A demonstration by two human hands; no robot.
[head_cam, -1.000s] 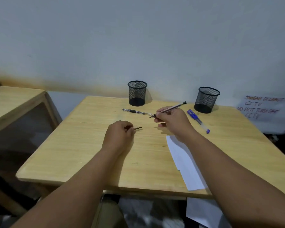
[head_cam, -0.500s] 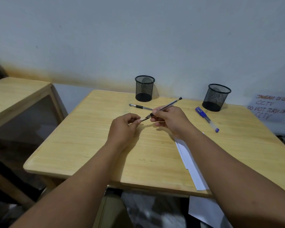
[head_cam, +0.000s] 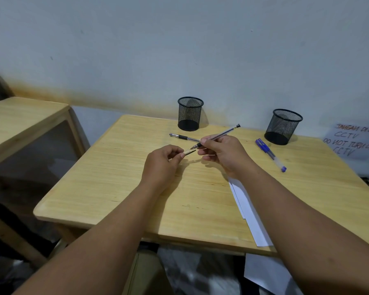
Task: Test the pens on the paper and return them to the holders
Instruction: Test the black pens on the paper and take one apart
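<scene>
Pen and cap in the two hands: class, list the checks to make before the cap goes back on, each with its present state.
1. Right hand grips the pen: ok.
2. Left hand pinches the cap: ok.
3. Cap mouth faces the pen tip: cannot tell.
4. Tip and cap joined: not ok, a gap remains.
5. Left holder and right holder upright: ok.

Dim, even indoor light; soft shadows; wide-angle bowing at edges.
</scene>
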